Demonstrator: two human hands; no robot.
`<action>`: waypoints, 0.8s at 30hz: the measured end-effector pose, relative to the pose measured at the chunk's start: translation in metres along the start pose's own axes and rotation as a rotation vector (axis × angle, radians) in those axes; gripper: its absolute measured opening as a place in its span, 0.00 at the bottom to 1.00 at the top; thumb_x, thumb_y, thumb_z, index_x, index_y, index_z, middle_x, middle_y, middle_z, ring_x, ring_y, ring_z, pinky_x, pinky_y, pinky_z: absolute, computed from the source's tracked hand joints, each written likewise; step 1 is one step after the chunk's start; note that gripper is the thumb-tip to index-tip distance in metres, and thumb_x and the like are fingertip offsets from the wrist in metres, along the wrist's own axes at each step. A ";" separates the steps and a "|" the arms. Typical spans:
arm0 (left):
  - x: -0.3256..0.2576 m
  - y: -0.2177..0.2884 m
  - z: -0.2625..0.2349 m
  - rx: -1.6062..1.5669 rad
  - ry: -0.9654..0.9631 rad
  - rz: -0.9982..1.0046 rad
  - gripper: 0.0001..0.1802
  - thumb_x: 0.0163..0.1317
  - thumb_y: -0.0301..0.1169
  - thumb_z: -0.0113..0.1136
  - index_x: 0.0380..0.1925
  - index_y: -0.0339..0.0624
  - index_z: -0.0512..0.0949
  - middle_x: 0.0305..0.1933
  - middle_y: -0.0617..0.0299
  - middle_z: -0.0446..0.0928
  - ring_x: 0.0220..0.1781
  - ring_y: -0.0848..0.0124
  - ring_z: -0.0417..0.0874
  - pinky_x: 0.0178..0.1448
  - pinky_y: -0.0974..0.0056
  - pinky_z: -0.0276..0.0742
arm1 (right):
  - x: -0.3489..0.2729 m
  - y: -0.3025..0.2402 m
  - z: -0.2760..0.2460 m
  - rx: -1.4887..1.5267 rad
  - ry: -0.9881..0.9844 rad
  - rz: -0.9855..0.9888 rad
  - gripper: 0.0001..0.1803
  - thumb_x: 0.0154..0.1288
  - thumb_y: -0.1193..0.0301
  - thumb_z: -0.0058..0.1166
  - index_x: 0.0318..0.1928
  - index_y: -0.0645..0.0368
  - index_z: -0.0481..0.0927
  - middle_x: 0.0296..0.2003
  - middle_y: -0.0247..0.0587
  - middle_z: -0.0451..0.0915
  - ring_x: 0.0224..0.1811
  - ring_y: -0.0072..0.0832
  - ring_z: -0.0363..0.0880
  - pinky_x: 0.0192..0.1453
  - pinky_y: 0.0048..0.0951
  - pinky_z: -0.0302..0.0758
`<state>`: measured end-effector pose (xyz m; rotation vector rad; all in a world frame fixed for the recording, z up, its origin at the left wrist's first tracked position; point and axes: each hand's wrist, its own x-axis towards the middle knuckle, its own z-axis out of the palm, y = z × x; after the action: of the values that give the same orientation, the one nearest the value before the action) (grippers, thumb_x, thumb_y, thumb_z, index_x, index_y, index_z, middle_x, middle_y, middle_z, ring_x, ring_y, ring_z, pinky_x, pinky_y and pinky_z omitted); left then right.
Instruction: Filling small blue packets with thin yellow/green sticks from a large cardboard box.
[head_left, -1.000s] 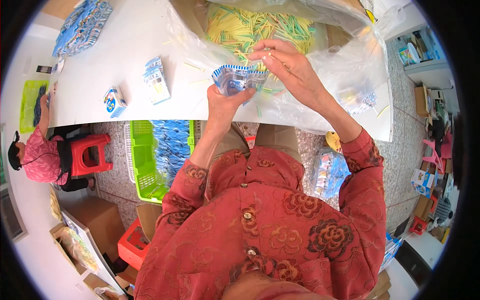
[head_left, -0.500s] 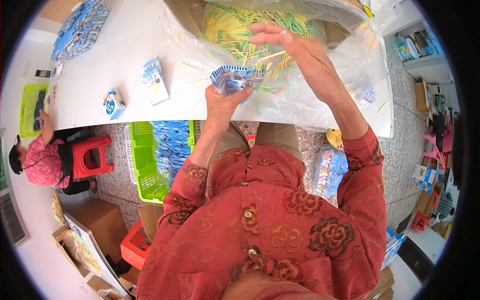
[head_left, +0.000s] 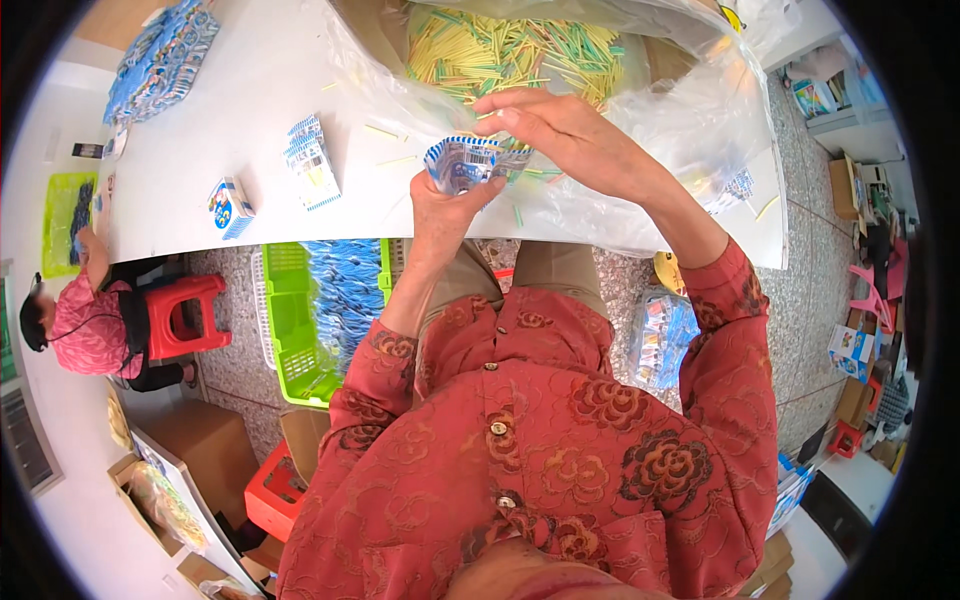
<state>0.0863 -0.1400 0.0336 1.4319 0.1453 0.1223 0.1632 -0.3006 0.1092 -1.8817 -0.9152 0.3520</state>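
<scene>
a: thin printed card, blue and white, that's what the small carton (head_left: 462, 163) looks like. where is it?

b: in the left hand (head_left: 440, 205), held up over the near edge of the white table (head_left: 230, 120), fingers curled round its lower part, mouth end up.

a: and the right hand (head_left: 565, 135)?

b: arched over the carton's top, fingertips pinched at the opening. a few thin sticks may be between them, but i can't tell for sure.

a: how would it handle?

b: light and easy to crush, i'd judge. grip the side walls gently near the bottom and leave the mouth free.

a: what's beyond it?

b: a clear plastic bag (head_left: 690, 140) spread on the table, with a heap of yellow and green sticks (head_left: 510, 50) inside, thin and probably slippery. to the left lie a flat carton (head_left: 312, 160) and a small box (head_left: 230, 205).

a: and below?

b: a green basket (head_left: 295, 330) of blue packets on the floor.
</scene>
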 end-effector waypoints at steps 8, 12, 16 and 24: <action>-0.004 0.007 0.000 -0.036 0.006 -0.008 0.10 0.46 0.22 0.67 0.30 0.39 0.78 0.28 0.70 0.76 0.28 0.83 0.72 0.33 0.74 0.69 | 0.001 -0.011 0.000 -0.195 0.109 -0.197 0.16 0.65 0.65 0.45 0.47 0.60 0.77 0.53 0.44 0.71 0.58 0.37 0.67 0.60 0.33 0.64; -0.004 0.003 -0.002 -0.048 -0.007 -0.016 0.10 0.46 0.23 0.67 0.30 0.40 0.78 0.28 0.70 0.76 0.29 0.83 0.72 0.33 0.74 0.69 | 0.001 -0.018 -0.002 -0.265 0.135 -0.323 0.12 0.58 0.71 0.54 0.43 0.56 0.79 0.49 0.40 0.74 0.55 0.35 0.69 0.59 0.33 0.65; -0.005 0.005 -0.002 -0.008 -0.010 -0.027 0.12 0.46 0.22 0.67 0.33 0.39 0.78 0.30 0.69 0.77 0.30 0.82 0.73 0.35 0.74 0.70 | 0.002 -0.013 -0.001 -0.357 0.153 -0.360 0.09 0.56 0.73 0.56 0.39 0.58 0.80 0.46 0.38 0.76 0.52 0.34 0.72 0.57 0.32 0.66; -0.006 0.012 -0.002 -0.112 0.002 -0.054 0.16 0.45 0.21 0.65 0.37 0.37 0.77 0.35 0.65 0.79 0.35 0.79 0.77 0.42 0.72 0.73 | 0.003 -0.002 -0.005 0.328 0.259 -0.119 0.05 0.60 0.73 0.54 0.36 0.60 0.78 0.42 0.35 0.77 0.48 0.22 0.72 0.53 0.26 0.67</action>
<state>0.0803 -0.1369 0.0452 1.3154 0.1764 0.0858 0.1671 -0.3014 0.1141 -1.5224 -0.7404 0.1679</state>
